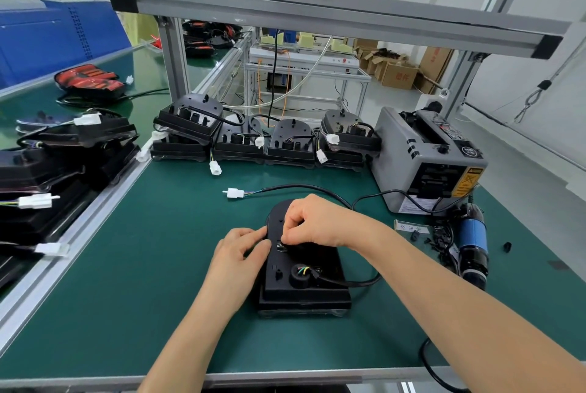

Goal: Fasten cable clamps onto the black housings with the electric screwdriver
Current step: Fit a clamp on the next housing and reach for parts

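Clamp placement. The black housing [304, 278] lay at centre; the electric screwdriver [472, 243], needed next, lay untouched at three o'clock. The left hand [237, 253] gripped the housing's nine o'clock edge; the right hand [317, 221] pinched what seemed a cable clamp [281, 246].

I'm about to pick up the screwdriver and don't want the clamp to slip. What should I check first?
1. Housing lies flat: ok, black housing sits flat on the green mat.
2. Housing steadied: ok, left hand holds its left edge.
3. Clamp seated: cannot tell, right hand fingers cover the spot.
4. Screwdriver free: ok, electric screwdriver lies unheld on the mat at the right.
5. Wiring clear of the screw spot: cannot tell, cable passes behind the right forearm.
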